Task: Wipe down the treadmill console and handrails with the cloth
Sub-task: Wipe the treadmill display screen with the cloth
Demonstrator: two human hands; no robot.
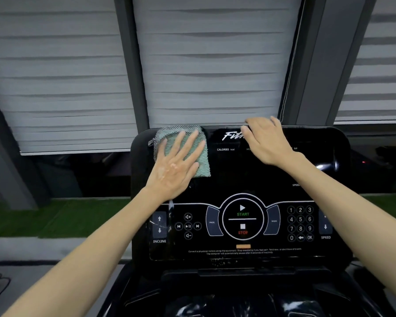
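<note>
While the scene is viewed from above the arms, a folded sea-green knitted cloth with a grey-and-white woven border [202, 162] is seen pressed flat against the upper left corner of the glossy black treadmill console [238, 177]. The left hand [176, 167] is laid palm-down on that cloth, its fingers straight and spread; nothing is gripped, and the cloth is simply pinned to the panel, its top edge reaching the console's rim. Part of the cloth is left showing to the right of and below the fingers.

Over on the other side, the right hand [269, 143] is set on the top edge of the console, near the middle. Its fingers are bent over the rim and the thumb is laid on the front face, so the edge is held between them. Part of a white logo and some display labels are covered by it.

Lower on the panel, a round START and STOP dial [242, 219] is ringed in white, flanked by media buttons on the left and a white number keypad [300, 223] on the right. An INCLINE rocker [159, 225] is found at the far left edge.

Below the console a dark, shiny recessed tray [238, 303] is glimpsed; what is in it cannot be told, as only reflections are shown.

Behind the machine, pale grey striped window blinds [215, 65] are drawn down, and a strip of green artificial turf [55, 219] is seen at the left.
</note>
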